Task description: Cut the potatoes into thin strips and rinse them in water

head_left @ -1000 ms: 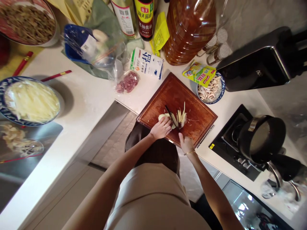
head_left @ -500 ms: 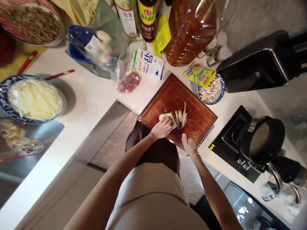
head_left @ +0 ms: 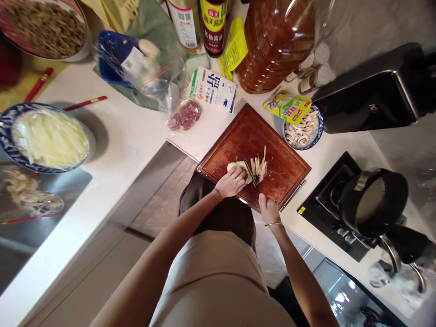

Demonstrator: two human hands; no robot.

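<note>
A wooden cutting board [head_left: 248, 127] lies at the counter's corner, in front of my body. My left hand [head_left: 232, 181] presses a pale yellowish vegetable [head_left: 235, 165] down on it, fingers bent over the piece; its exact kind I cannot make out. My right hand [head_left: 269, 208] is closed round the handle of a knife [head_left: 251, 175], whose thin dark blade stands right beside the vegetable and my left fingertips. To the right of the blade lie several cut pale strips [head_left: 260, 168] in a loose fan.
Behind the board are a salt packet [head_left: 214, 88], bagged meat [head_left: 187, 115], a soy sauce bottle [head_left: 213, 27] and a big oil jug [head_left: 272, 45]. A bowl of sliced mushrooms [head_left: 303, 131] sits right of it, near a pot [head_left: 391, 195] on the stove. Shredded vegetable fills a bowl [head_left: 7, 136] at left.
The view has shifted slightly. My left hand still presses the vegetable and my right hand still grips the knife, with the blade in nearly the same place.
</note>
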